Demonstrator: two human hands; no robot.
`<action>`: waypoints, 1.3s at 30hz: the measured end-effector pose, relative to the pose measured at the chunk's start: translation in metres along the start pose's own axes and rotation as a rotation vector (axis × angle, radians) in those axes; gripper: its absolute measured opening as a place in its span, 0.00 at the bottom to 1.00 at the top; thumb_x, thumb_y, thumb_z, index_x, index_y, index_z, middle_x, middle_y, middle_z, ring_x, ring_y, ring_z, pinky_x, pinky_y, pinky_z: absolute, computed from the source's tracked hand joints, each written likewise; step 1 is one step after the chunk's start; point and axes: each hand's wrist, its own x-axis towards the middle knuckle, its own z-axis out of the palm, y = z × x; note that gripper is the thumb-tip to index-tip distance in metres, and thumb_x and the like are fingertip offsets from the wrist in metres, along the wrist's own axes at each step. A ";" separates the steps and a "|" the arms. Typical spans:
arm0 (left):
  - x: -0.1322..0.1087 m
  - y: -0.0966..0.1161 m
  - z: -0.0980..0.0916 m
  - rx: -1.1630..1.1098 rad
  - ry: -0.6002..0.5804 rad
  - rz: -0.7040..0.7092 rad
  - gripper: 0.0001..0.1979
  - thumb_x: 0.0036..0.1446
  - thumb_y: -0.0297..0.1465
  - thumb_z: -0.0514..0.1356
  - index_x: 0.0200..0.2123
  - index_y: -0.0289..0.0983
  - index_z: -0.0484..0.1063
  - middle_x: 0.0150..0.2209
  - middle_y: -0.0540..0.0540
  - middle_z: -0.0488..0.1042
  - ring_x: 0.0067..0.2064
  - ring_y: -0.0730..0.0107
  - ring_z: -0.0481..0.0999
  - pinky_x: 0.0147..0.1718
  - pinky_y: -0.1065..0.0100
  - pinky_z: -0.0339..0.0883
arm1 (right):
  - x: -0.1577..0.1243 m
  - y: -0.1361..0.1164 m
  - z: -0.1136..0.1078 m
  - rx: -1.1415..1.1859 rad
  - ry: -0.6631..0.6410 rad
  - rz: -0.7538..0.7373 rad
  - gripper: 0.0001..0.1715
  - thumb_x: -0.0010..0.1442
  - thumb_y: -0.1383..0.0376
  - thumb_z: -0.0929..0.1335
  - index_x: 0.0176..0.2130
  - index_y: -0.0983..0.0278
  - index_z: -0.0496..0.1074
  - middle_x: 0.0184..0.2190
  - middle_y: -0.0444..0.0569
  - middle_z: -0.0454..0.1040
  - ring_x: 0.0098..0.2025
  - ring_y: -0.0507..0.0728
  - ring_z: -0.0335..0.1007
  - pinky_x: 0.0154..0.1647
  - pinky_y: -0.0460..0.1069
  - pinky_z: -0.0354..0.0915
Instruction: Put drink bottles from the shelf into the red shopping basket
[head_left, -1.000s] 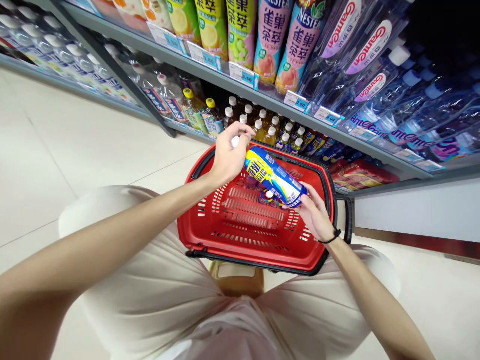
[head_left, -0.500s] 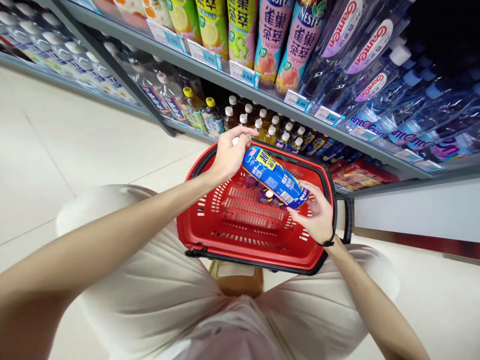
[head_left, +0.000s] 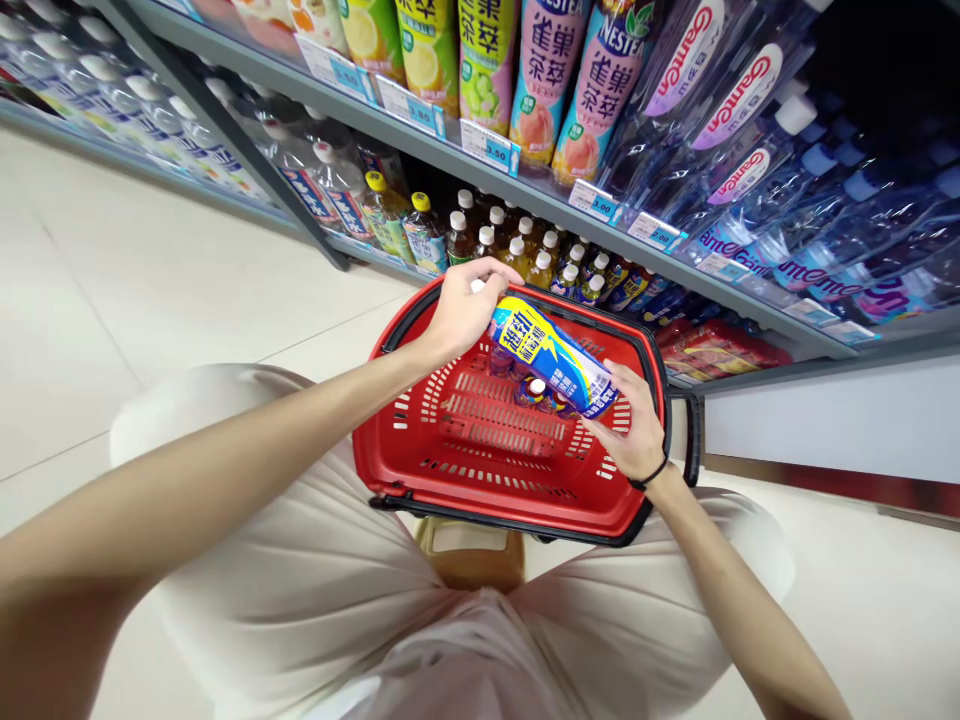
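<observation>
A drink bottle (head_left: 555,355) with a blue and yellow label lies tilted between my two hands, above a red shopping basket (head_left: 420,480). My left hand (head_left: 469,305) is closed around its white-capped neck end. The bottle's base sits between the thumb and fingers of my right hand (head_left: 634,425), which wears a dark band at the wrist. Under the held bottle, another bottle with a white cap (head_left: 537,388) and a dark colourful label lies in the basket, partly covered. The bottle's yellow label side with large characters faces up.
Shelves (head_left: 420,130) of drinks run along the far side, with price tags on the edge. Small capped bottles (head_left: 517,245) stand on the lower shelf just beyond the basket. Large water bottles (head_left: 739,110) fill the upper right. My knees flank the basket on the tiled floor (head_left: 67,290).
The bottle has been turned about its long axis, so the yellow label panel shows where the barcode side was. Both hands stay at its two ends, over the basket.
</observation>
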 end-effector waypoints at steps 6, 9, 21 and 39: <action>0.000 0.003 -0.001 0.004 -0.002 -0.007 0.09 0.56 0.24 0.57 0.28 0.36 0.77 0.24 0.50 0.71 0.25 0.73 0.65 0.27 0.69 0.60 | -0.005 0.005 0.006 -0.076 0.010 -0.045 0.41 0.52 0.67 0.81 0.61 0.53 0.69 0.63 0.53 0.73 0.65 0.68 0.70 0.71 0.69 0.63; 0.000 0.004 -0.002 0.000 -0.027 0.007 0.09 0.54 0.24 0.58 0.27 0.36 0.78 0.27 0.48 0.75 0.27 0.72 0.68 0.28 0.69 0.62 | -0.009 0.005 0.011 -0.050 0.030 0.004 0.47 0.51 0.64 0.82 0.64 0.56 0.65 0.62 0.56 0.73 0.62 0.67 0.73 0.67 0.65 0.69; -0.004 0.010 0.001 -0.120 -0.057 -0.094 0.09 0.55 0.29 0.57 0.26 0.37 0.76 0.21 0.49 0.69 0.19 0.77 0.59 0.16 0.72 0.49 | 0.010 -0.008 0.014 0.575 0.155 0.546 0.25 0.59 0.46 0.75 0.47 0.58 0.72 0.31 0.44 0.75 0.22 0.53 0.68 0.16 0.47 0.57; -0.009 0.006 0.001 -0.104 -0.114 -0.051 0.02 0.57 0.28 0.65 0.31 0.36 0.77 0.22 0.50 0.70 0.17 0.80 0.60 0.15 0.73 0.54 | 0.018 -0.005 0.016 0.776 -0.122 0.969 0.38 0.61 0.32 0.61 0.41 0.62 0.73 0.23 0.50 0.76 0.19 0.54 0.67 0.16 0.45 0.53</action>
